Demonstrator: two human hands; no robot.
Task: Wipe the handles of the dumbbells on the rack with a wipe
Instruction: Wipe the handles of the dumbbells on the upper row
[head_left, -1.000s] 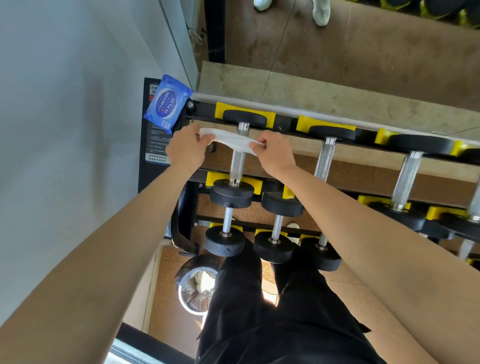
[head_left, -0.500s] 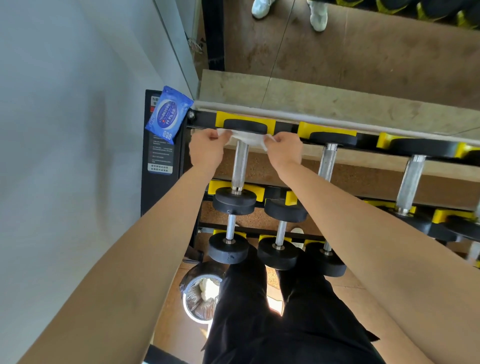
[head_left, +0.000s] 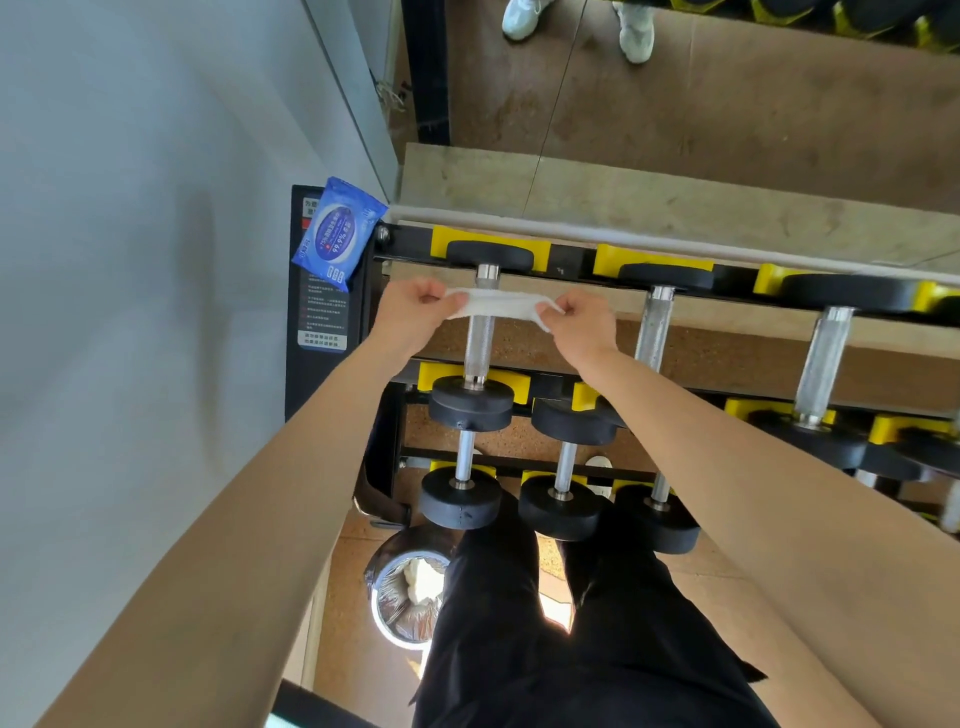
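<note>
Both hands are clenched on one white wipe (head_left: 496, 303): the left hand (head_left: 413, 312) pinches its left end and the right hand (head_left: 584, 325) pinches its right end, pulling it into a taut band in the upper middle of the frame. The band lies across the handle (head_left: 479, 345) of the leftmost dumbbell (head_left: 472, 402) on the top tier of the rack (head_left: 566, 260). The handle's long axis runs up and down the frame, so the wipe crosses it at right angles near its upper end, just below the far head. One hand sits on each side of the bar, about equally near. The likely stroke is a slide down the frame along the bar, as most of its length shows bare below the wipe.

The handle is a bright metal cylinder with fine knurling, which may drag on the soft, thin cloth. The heads are matt black discs seated in yellow cradles. A glossy blue wipe packet (head_left: 337, 234) leans at the rack's left end.
</note>
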